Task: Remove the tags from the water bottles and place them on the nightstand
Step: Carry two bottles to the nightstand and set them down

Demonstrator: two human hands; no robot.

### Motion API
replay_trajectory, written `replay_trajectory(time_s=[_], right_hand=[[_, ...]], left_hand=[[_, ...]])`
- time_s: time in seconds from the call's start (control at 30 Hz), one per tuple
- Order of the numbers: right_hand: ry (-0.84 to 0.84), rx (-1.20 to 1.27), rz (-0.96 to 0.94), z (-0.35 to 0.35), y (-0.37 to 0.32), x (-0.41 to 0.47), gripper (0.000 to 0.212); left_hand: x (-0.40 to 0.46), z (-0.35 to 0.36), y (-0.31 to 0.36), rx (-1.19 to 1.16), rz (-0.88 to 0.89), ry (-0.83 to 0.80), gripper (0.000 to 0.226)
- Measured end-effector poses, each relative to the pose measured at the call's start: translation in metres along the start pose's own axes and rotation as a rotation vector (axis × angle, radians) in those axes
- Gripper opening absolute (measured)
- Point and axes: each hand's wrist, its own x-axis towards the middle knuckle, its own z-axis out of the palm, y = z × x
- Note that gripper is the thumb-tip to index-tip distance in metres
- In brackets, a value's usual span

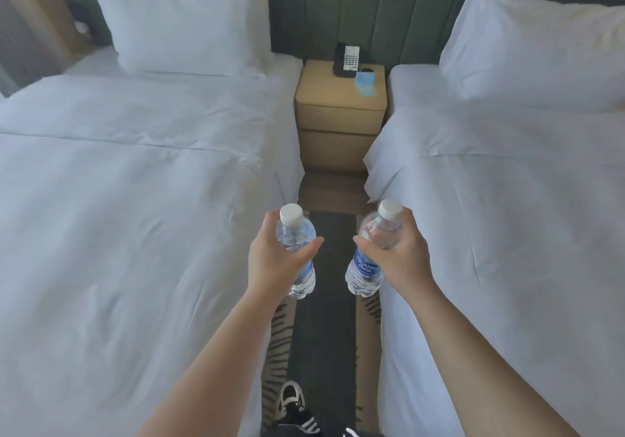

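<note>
Both hands are up between the beds: left hand (pixel 270 254) clenched around one water bottle (pixel 297 250), right hand (pixel 400 250) around the other bottle (pixel 367 267). The nightstand (pixel 324 98) sits well ahead. That slick plastic could slip from either grip.

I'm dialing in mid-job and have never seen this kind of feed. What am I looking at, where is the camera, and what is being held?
There is no machine: these are a person's bare arms, filmed by one wide-angle camera worn on the head, looking forward and down. The left hand grips one water bottle; the right hand grips a second bottle with a blue label. Both have white caps on. I can't make out any tags on them. The person stands in the aisle between two white beds. Ahead is the tan nightstand, carrying a phone and a small blue item I can't identify. A shoe shows below.
</note>
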Motion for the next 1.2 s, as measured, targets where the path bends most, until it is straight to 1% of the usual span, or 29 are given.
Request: replay_trajectory(time_s=[0.13,0.4,0.6,0.87,1.07,1.2], right_hand=[[0.073,-0.019,0.028,0.022,-0.011,0.065,0.059],[0.123,-0.047,0.064,0.048,-0.001,0.194,0.058],[0.130,-0.021,0.063,0.059,0.023,0.320,0.055],[0.080,-0.001,0.017,0.058,0.036,0.504,0.056],[0.083,0.025,-0.020,0.063,0.041,0.606,0.056],[0.085,0.039,-0.002,0.074,0.052,0.665,0.054]], left_hand=[[0.080,0.007,-0.003,-0.004,0.014,-0.030,0.053],[0.221,0.050,-0.014,0.014,0.006,-0.053,0.051],[0.334,0.110,-0.009,-0.012,0.002,-0.061,0.050],[0.489,0.202,0.035,-0.051,0.037,-0.056,0.052],[0.578,0.244,0.049,-0.066,0.031,-0.057,0.052],[0.635,0.266,0.047,-0.071,0.004,-0.059,0.049]])
